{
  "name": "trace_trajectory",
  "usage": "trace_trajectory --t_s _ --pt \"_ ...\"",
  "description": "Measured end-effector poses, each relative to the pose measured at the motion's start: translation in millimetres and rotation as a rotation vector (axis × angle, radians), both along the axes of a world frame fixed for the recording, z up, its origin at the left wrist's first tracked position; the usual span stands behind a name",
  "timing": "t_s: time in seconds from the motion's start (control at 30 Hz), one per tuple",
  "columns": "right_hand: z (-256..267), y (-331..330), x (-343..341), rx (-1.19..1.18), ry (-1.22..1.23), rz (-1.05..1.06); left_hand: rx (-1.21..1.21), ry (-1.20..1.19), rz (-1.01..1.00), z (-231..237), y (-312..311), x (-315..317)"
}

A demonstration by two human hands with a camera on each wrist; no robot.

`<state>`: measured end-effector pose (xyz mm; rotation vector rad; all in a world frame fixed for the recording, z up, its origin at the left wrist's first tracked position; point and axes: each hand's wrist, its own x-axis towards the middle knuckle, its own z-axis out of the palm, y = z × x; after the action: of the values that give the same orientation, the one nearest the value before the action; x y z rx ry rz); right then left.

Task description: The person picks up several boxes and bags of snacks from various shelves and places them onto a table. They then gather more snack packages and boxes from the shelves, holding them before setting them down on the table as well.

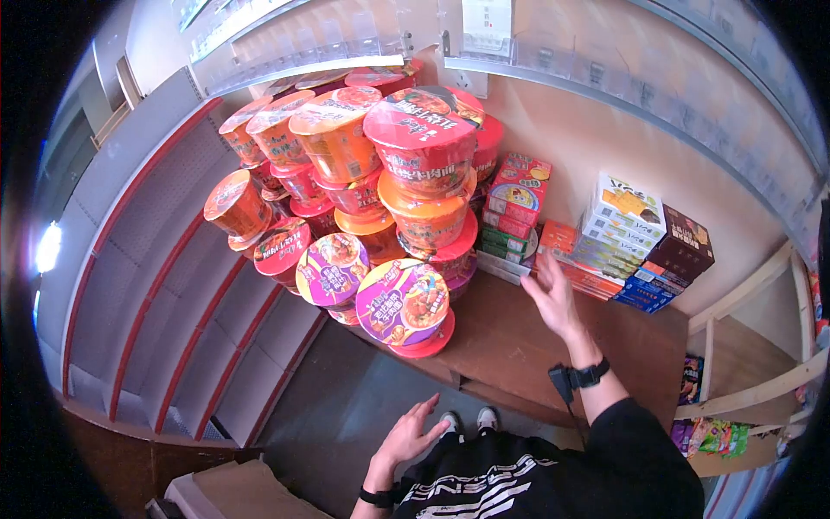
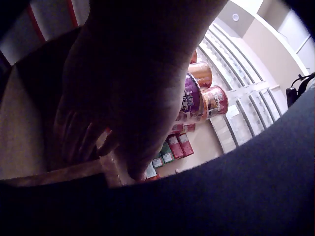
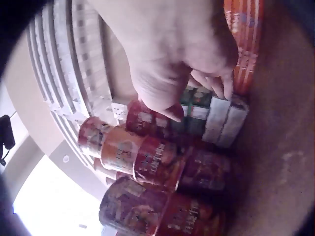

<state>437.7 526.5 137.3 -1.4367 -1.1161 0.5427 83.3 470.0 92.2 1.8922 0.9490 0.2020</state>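
My right hand (image 1: 553, 298) reaches over the brown table, fingers extended, beside a stack of small boxes. That stack has red boxes (image 1: 519, 190) on top, green boxes (image 1: 505, 240) beneath and whitish boxes (image 1: 501, 266) at the bottom. In the right wrist view the fingertips overlap the whitish boxes (image 3: 226, 120), and nothing shows in the grasp. My left hand (image 1: 411, 432) hangs in front of my body, fingers loosely spread and holding nothing. Instant noodle tubs (image 1: 424, 143) stand piled left of the boxes, with purple-lidded tubs (image 1: 403, 303) at the front.
Right of my hand sit orange packs (image 1: 588, 272), white-and-yellow boxes (image 1: 624, 212), a dark brown box (image 1: 683, 246) and blue boxes (image 1: 644, 292). Grey shelves with red edges (image 1: 164, 285) stand left. A wooden frame rack (image 1: 761, 394) is at right; clear-fronted wall racks (image 1: 596, 78) hang above.
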Motion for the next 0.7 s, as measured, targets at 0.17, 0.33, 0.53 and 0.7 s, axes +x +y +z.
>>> trace_trajectory --t_s 0.17,0.33,0.53,0.7 --pt "-58.5 -76.7 -8.2 -0.180 0.177 -0.094 0.009 -0.005 -0.070 -8.6 7.3 -7.0" --pt "-71.8 -140.0 -22.6 -0.207 0.128 -0.393 -0.025 -0.010 -0.191 -20.4 22.2 -3.8" --pt "-63.0 -208.9 -35.9 -0.187 0.087 -0.590 -0.012 -0.122 -0.407 -16.0 37.2 26.2" --pt "-50.2 -262.5 -49.5 -0.179 0.071 -0.707 0.034 -0.312 -0.552 -4.1 34.4 67.9"
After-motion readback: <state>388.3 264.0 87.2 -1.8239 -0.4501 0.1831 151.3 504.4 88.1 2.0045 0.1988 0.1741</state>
